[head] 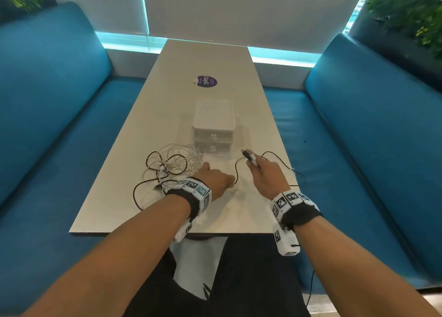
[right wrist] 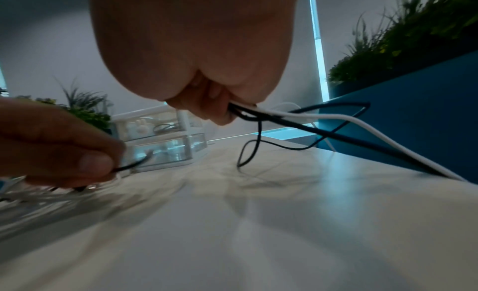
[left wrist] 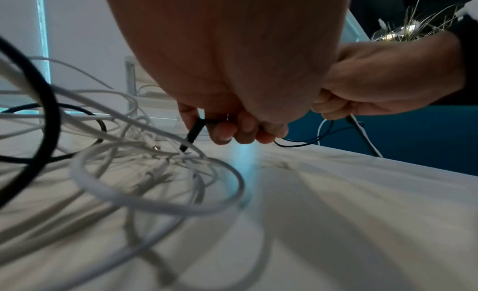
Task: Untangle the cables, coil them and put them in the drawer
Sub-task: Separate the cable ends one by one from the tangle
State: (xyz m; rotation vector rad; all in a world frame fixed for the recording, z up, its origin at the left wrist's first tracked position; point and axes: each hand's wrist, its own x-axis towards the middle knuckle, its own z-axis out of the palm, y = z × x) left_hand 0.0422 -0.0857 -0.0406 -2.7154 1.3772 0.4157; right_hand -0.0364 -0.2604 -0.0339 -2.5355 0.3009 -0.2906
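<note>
Fingers [right wrist: 214, 109] of the right hand [head: 267, 176] are curled round a black cable [right wrist: 323, 132] and a white cable [right wrist: 362, 121] near their plug ends, while the left hand [head: 215, 180] pinches another stretch of the black cable beside the tangle [head: 172, 166]. That heap of white and black loops lies knotted on the table [head: 215, 60], just in front of the clear drawer unit [head: 213, 130]. By my reckoning the untangling has barely begun: nothing is coiled and both drawers look closed.
</note>
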